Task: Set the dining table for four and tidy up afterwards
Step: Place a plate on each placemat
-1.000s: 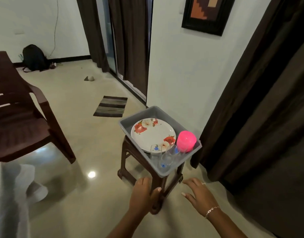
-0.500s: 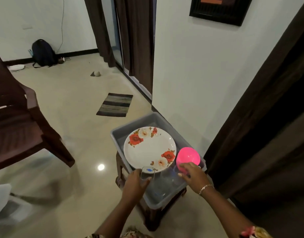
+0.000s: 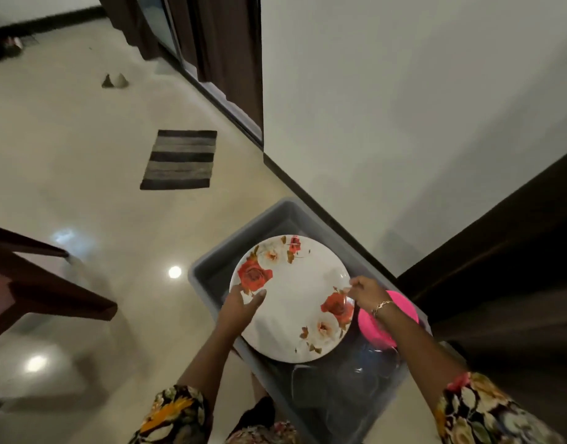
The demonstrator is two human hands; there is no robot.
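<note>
Both hands are set on the floral plate point(image 3: 295, 299), which lies in the grey tub point(image 3: 277, 213): its left rim is gripped by the left hand point(image 3: 240, 307), thumb on top, and its right rim is pinched by the right hand point(image 3: 367, 293). Fetching tableware is judged the step in hand; a level lift clear of the pink cup point(image 3: 404, 312) is called for. Glasses point(image 3: 356, 373) at the near end are blurred; whether more plates lie beneath cannot be told.
</note>
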